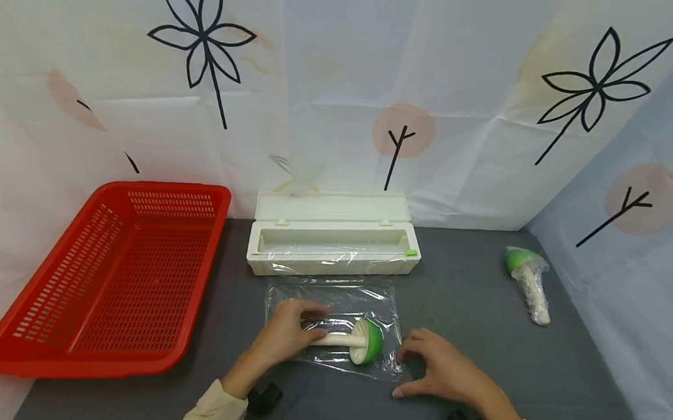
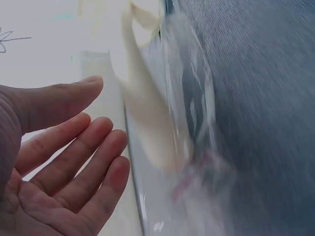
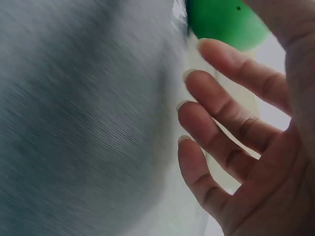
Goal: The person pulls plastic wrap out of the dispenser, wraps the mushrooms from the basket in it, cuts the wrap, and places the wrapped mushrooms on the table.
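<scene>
A toy mushroom (image 1: 362, 342) with a green cap (image 3: 221, 22) and a white stem (image 2: 147, 123) lies on its side on a sheet of clear plastic wrap (image 1: 330, 297) spread over the grey table. My left hand (image 1: 293, 330) lies over the stem end. In the left wrist view the left hand (image 2: 64, 162) has straight, relaxed fingers beside the stem. My right hand (image 1: 437, 367) rests on the table at the wrap's right front corner. In the right wrist view the right hand (image 3: 236, 142) has loosely spread fingers next to the cap.
An open white wrap dispenser box (image 1: 334, 242) stands behind the sheet. A red perforated basket (image 1: 115, 279) sits at the left. A second green-capped mushroom wrapped in film (image 1: 527, 282) lies at the far right. Patterned white curtains close in the grey table (image 1: 471, 291).
</scene>
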Tool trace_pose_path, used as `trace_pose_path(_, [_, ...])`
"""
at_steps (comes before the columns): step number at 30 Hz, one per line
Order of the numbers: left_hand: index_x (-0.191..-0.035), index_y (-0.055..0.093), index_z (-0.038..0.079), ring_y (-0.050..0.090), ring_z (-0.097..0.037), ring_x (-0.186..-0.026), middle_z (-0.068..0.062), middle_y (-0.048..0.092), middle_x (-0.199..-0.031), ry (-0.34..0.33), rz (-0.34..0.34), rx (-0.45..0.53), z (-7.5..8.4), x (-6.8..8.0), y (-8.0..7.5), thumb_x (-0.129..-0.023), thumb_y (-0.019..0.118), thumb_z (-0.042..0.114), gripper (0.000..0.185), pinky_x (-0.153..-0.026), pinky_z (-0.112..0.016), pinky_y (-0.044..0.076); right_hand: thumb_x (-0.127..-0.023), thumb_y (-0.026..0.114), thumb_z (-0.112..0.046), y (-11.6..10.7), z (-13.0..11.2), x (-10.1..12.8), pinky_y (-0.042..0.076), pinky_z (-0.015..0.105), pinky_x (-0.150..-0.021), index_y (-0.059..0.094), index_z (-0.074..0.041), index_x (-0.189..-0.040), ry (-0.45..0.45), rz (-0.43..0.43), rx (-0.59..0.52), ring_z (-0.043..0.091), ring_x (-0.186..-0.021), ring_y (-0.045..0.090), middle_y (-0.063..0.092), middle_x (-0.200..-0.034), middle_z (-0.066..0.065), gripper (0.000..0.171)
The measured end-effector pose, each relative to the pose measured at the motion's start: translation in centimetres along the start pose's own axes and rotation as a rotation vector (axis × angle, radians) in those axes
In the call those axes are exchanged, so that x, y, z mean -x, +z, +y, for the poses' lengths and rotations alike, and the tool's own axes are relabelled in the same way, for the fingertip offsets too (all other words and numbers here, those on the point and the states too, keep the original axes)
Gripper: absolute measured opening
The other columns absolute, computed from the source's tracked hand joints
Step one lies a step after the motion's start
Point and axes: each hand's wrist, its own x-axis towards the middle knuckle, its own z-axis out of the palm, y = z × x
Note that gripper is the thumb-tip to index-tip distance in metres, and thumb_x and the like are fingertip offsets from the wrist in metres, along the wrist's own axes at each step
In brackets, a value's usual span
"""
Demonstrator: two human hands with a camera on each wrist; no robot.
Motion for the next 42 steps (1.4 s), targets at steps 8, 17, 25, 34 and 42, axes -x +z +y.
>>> trace_pose_path(8, [-0.090,0.077,0.015,0.063,-0.018,-0.085,0.007,0.068,-0.088,-0.078,0.003,-0.247,-0.9,4.1,-3.3,-0.070,0.093,0.016,0.026,-0.082,-0.045,0.047,-0.076,0.091,-0.035,0.8,0.1,0.0,0.051,0.033,-0.078,0.074,-0.025,-0.097,-0.007,-0.039,0.054,0.003,-0.091,0.052,0.054,-0.095,-0.016,0.029])
trace_pose_path(17, [-0.080,0.077,0.020,0.058,-0.011,-0.079,0.016,0.063,-0.082,0.045,-0.077,-0.410,-3.0,6.7,-4.3,-0.073,0.089,0.010,0.017,-0.069,-0.034,0.049,-0.087,0.082,-0.026,0.9,-0.1,0.1,0.048,0.028,-0.070,0.077,-0.027,-0.092,-0.069,-0.046,0.079,0.002,-0.083,0.049,0.053,-0.091,-0.016,0.007])
trace_pose_path(25, [-0.091,0.078,0.015,0.056,0.000,-0.074,0.015,0.068,-0.084,-0.014,-0.148,-0.290,-2.0,6.6,-5.8,-0.091,0.075,0.010,0.006,-0.065,-0.029,0.049,-0.098,0.070,-0.014,0.4,-0.5,0.7,0.049,0.024,-0.058,0.067,-0.019,-0.095,-0.116,0.014,-0.194,0.000,-0.070,0.055,0.060,-0.085,-0.012,0.007])
trace_pose_path(34, [-0.092,0.075,0.016,0.058,0.000,-0.079,0.015,0.065,-0.087,0.054,-0.095,-0.118,-1.9,7.0,-6.6,-0.094,0.074,0.012,0.004,-0.069,-0.027,0.052,-0.096,0.067,0.002,-1.3,-1.3,0.7,0.059,0.031,-0.062,0.068,0.003,-0.107,-0.090,0.077,-0.467,0.018,-0.075,0.071,0.071,-0.089,0.011,0.011])
trace_pose_path(42, [-0.092,0.075,0.015,0.063,-0.003,-0.081,0.011,0.069,-0.090,0.157,0.069,0.003,-3.1,6.8,-6.4,-0.088,0.078,0.004,0.012,-0.071,-0.029,0.055,-0.094,0.068,0.004,-1.7,-1.6,-0.2,0.056,0.030,-0.072,0.071,-0.010,-0.105,-0.173,0.245,-0.350,0.013,-0.084,0.064,0.065,-0.098,0.003,0.018])
